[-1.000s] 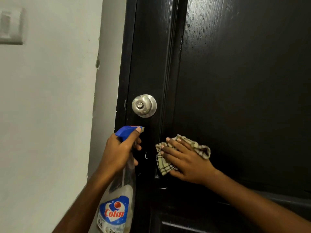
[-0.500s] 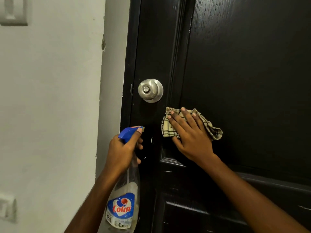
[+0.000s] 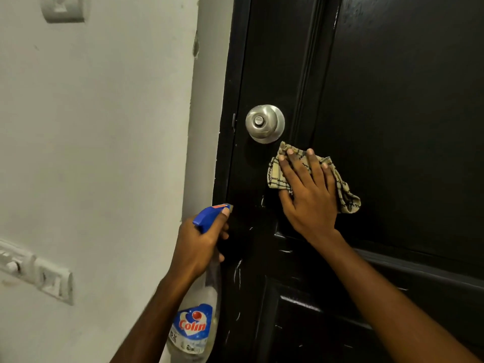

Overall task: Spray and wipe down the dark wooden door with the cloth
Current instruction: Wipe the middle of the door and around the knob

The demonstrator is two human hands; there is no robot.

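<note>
The dark wooden door [image 3: 392, 87] fills the right half of the view, with a silver round knob [image 3: 265, 123] near its left edge. My right hand [image 3: 310, 197] presses a beige checked cloth [image 3: 345, 195] flat against the door panel just below and right of the knob, fingers straight and spread. My left hand [image 3: 200, 243] grips the neck of a clear spray bottle [image 3: 195, 328] with a blue trigger head [image 3: 209, 213]; the forefinger lies along the top of the head and the nozzle points at the door's edge.
A white wall [image 3: 104, 153] takes up the left half, with a switch plate [image 3: 64, 7] at the top and a white fitting [image 3: 39, 276] lower left. The door frame edge [image 3: 225, 127] runs between wall and door. Pale streaks mark the lower door panel [image 3: 301, 310].
My right hand has slid the cloth up the door to just below the knob. The left hand with the bottle has barely moved.
</note>
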